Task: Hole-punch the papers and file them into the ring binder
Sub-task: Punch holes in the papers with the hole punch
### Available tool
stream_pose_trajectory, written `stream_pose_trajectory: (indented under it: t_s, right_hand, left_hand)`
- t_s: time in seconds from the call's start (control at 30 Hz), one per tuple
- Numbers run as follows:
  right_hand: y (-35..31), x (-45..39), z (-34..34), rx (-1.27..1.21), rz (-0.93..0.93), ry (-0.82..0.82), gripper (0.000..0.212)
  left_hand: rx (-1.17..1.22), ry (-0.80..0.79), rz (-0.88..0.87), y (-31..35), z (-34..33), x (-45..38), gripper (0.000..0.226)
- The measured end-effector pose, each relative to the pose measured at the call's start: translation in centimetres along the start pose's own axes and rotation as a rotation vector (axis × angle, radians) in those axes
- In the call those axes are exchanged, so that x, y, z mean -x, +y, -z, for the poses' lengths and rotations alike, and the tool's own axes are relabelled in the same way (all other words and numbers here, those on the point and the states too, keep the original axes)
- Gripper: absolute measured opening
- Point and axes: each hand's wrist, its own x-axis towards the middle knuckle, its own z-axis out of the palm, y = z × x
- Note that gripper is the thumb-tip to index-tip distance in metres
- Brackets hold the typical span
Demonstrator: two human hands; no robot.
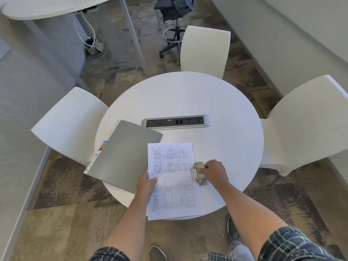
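Just one binder [120, 155], one hole punch [200, 173], three chairs [205, 49].

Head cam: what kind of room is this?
Probably an office meeting or break-out area. A round white table has a built-in power and data socket strip, moulded white chairs stand around it, and a wheeled drafting stool stands on patterned carpet tiles behind.

Matt surfaces around the smooth white table [216, 102]
Printed papers [174, 181] are thin white sheets; beside them a metal hole punch [199, 173] glints; left of them a matt grey binder [120, 155]; beyond, a brushed-metal socket strip [175, 121]
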Motion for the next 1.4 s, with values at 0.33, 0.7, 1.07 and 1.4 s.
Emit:
stream_pose_trajectory:
  t_s: [0.33,0.7,1.07,1.4]
  right_hand:
    - [0.8,-0.7,0.3,-0.069,0.036,-0.039,0.059]
    - [1.9,-0.6,0.0,-0.222,-0.034,-0.007,0.032]
    - [1.8,-0.6,0.1,-0.219,-0.038,0.001,0.028]
    - [1.7,-0.5,0.0,-0.227,-0.066,-0.001,0.032]
  left_hand:
    - [0.011,-0.004,0.018,-0.1,-0.4,-0.8,0.02]
    - [-0.004,-0.01,0.021,-0.3,-1.8,-0.4,0.011]
    - [0.015,0.038,0.03,-0.4,-2.3,-0.7,0.01]
    - [-0.007,0.04,0.018,-0.3,-2.4,-1.2,0.011]
